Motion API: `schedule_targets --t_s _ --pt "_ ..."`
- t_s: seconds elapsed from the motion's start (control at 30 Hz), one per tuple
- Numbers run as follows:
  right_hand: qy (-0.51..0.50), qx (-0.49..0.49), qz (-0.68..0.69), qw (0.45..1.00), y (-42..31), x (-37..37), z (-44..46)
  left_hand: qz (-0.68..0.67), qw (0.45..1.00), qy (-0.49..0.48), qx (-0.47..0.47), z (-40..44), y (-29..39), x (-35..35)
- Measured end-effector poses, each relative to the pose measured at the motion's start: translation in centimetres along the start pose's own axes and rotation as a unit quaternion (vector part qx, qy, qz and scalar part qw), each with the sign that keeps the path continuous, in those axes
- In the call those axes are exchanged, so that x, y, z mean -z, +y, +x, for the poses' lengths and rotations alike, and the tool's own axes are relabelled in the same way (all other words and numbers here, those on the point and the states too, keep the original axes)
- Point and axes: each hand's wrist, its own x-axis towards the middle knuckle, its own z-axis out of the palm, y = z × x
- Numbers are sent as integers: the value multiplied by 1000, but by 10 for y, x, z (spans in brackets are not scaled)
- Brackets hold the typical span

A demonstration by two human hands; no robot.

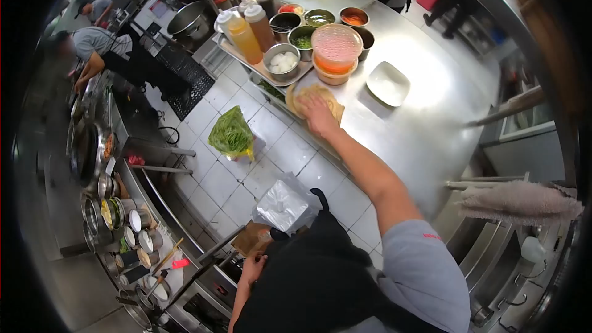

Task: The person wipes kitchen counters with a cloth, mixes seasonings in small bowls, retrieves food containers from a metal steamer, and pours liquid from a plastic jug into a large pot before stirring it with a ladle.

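On the steel table's near-left edge, my right hand (319, 113) lies over a tan cloth (336, 106), its fingers pressed on it. Just behind the cloth stand stacked tubs (336, 46) with a pink-looking lid and orange contents. A square white dish (388, 84) sits to the right of the cloth. Down at the lower left, my left hand (251, 268) is beside a brown cardboard box (251, 238); its fingers are bent and partly hidden by my black apron (308, 277), so what they hold, if anything, is unclear.
Metal containers (302, 38) and squeeze bottles (243, 40) stand on a tray at the table's left end. A yellow bag of greens (232, 135) and a clear plastic bag (285, 205) are at left. Co-workers stand at far left and behind the table. Pans line the left counter.
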Motion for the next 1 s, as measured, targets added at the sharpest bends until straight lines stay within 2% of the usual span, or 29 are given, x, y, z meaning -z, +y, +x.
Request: schedule_targets --t_s 0.07,0.13,0.17,0.23,0.27,0.33,0.47,0.53,0.6,0.67,0.7,0.77,0.8,0.83,0.9,0.93,1.0 --pt "-20 134 33 990 10 15 -41 -12 1000 -15 9 11 -14 0" --pt "-103 96 -8 990 18 53 -105 -23 999 -28 21 21 -31 6" --pt "-81 47 43 995 15 75 -141 -72 995 -50 55 26 -38 9" --pt "-142 -60 24 988 13 114 -227 -122 987 -73 81 35 -46 13" --pt "-160 -31 -32 986 14 138 -267 -114 986 -74 100 38 -51 14" --pt "-138 -53 -28 989 13 167 -324 -133 982 -59 123 39 -50 12" --pt "-197 32 -111 974 24 158 -312 -114 990 -27 76 32 -51 0" --pt "-149 -5 0 989 16 140 -253 -110 993 -10 51 29 -57 -5" --pt "-144 -7 47 989 12 106 -190 -99 995 -5 23 25 -55 -6" --pt "-114 5 63 991 4 69 -122 -222 971 -10 93 16 -46 -8" --pt "-167 111 -67 977 8 60 -89 -213 973 -22 87 17 -48 -11" --pt "-73 28 30 996 -3 35 -38 -98 992 -23 82 18 -57 -4" --pt "-50 8 29 998 -6 28 -27 -47 995 -19 83 18 -64 -5" --pt "-39 -8 30 999 2 25 -36 -29 996 -22 76 20 -67 -3" --pt "-20 78 25 996 12 19 -57 11 999 -22 23 25 -77 3" --pt "-59 64 23 996 21 37 -82 -18 999 -38 5 38 -108 3" --pt "-59 37 -20 997 55 76 -147 -7 999 -42 -6 34 -89 12"
